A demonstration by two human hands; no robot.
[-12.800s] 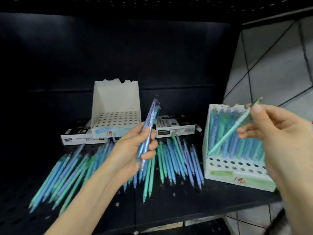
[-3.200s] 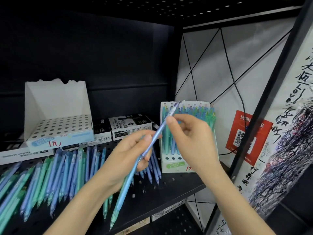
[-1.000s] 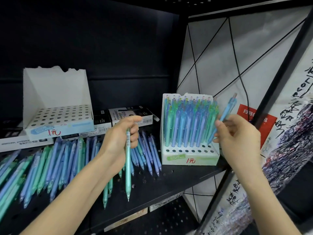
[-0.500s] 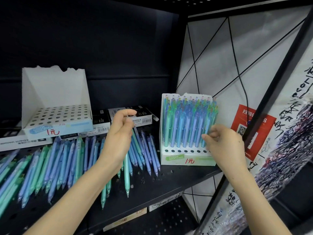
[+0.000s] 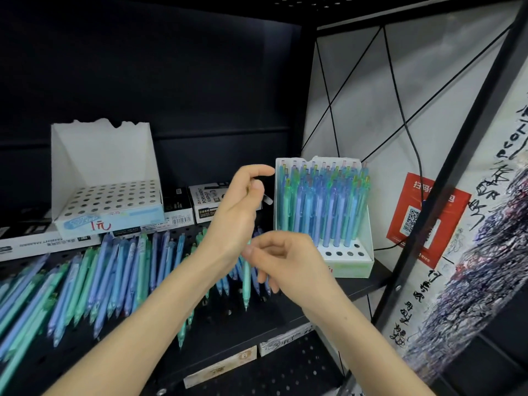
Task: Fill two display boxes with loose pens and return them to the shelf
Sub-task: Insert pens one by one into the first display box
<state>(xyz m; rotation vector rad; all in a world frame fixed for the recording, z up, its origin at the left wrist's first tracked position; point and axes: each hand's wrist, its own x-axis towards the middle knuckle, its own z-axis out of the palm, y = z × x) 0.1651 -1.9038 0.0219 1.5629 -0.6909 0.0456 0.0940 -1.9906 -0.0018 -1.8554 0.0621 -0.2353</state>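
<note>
A white display box (image 5: 354,261) on the right of the black shelf stands nearly full of blue and green pens, with one front row of holes bare. A second white display box (image 5: 108,201) at the back left holds no pens. Several loose pens (image 5: 108,270) lie spread across the shelf. My left hand (image 5: 234,221) holds a green pen (image 5: 246,284) upright, tip down, in the middle. My right hand (image 5: 288,258) has its fingertips on that same pen, just below the left hand.
Boxes of permanent markers (image 5: 205,207) lie flat behind the loose pens. The shelf's front edge (image 5: 228,341) runs below my forearms. A black upright post (image 5: 445,172) and a red QR-code sign (image 5: 423,218) stand to the right of the full box.
My right hand slid a blue pen into the right box, then came left to the green pen. My left hand rose a little with that pen.
</note>
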